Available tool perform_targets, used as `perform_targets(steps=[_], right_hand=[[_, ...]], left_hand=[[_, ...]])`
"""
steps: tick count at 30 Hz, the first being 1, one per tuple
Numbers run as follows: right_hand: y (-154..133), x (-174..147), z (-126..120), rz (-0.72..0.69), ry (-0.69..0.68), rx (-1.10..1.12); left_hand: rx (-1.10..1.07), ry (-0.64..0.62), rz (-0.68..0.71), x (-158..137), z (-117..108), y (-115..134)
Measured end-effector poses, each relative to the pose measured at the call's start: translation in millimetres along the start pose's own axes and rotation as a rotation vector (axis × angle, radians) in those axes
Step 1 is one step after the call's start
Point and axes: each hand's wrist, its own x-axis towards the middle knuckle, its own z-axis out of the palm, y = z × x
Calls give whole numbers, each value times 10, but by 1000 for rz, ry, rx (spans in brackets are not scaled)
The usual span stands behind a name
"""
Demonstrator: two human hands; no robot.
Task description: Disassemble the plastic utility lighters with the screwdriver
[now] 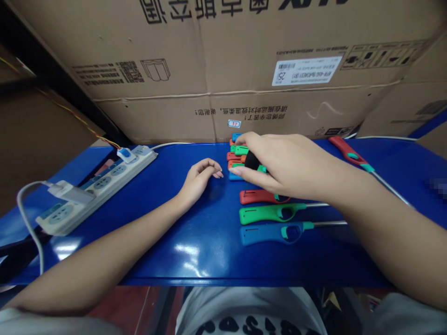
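**Two bare hands over a row of coloured lighters on a blue bench**

The right hand (279,163) reaches in from the right, palm down, over a stack of long-nosed lighters (237,156) in red, green and blue. Its fingers (240,171) are curled and pinched together on a small black object (251,160), held between thumb and forefinger; what this object is cannot be told. The fingertips lie on or just above the stack, touching or nearly touching the green and orange handles beneath them.

Just below those fingertips, nearer the person, three more lighters lie side by side with metal noses pointing right: a red lighter (258,197), partly hidden under the right hand, then a green lighter (272,213), then a blue lighter (268,233) closest to the body.

The left hand (197,179) rests on the bench (174,251) just left of the stack, holding nothing. Its fingers are loosely curled, tips pointing right, close to the stack but apart from it.

Beyond the right wrist, well away from the fingers, a red-handled tool (349,152) with a long metal shaft lies at an angle. Far to the left of the left hand sits a white power strip (101,186) with plugs in it. Large cardboard boxes (223,70) stand behind the bench
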Motion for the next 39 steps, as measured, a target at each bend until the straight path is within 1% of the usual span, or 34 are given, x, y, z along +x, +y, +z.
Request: perform_targets(steps=[2,5,8,10,12,14,16,18,21,23,26,29,31,34,36,39], right_hand=[[8,-3,4,3,-29,22],[16,-9,-4,-51,-3,75],[18,-6,-16,-9,-25,20],[20,-1,-18,4,-44,12],[22,3,-14,-44,-16,52],[21,5,-11,-71,14,69],[17,6,-11,-49,3,21],[13,3,-15,-45,-22,-1],[10,-3,-20,-125,5,74],[8,-3,-19,-132,10,90],[5,4,-11,-86,-24,48],[12,5,7,-121,22,95],[19,5,19,-133,45,112],[20,13,25,-105,29,42],[11,21,21,-102,23,-9],[-9,27,8,-95,21,-81]], left_hand=[[23,-17,9,-12,0,11],[75,-54,26,-25,0,14],[156,-85,73,-45,11,9],[270,-111,155,-76,27,17],[417,-156,295,-122,47,37],[526,-225,436,-174,68,63],[589,-315,509,-221,85,80],[629,-398,527,-256,97,82],[654,-477,525,-280,116,57],[639,-486,525,-280,135,33],[642,-498,523,-270,164,7],[672,-527,521,-268,176,4],[670,-523,531,-279,177,13],[644,-471,518,-306,184,39],[570,-381,467,-313,188,60],[304,-179,320,-278,171,79]])
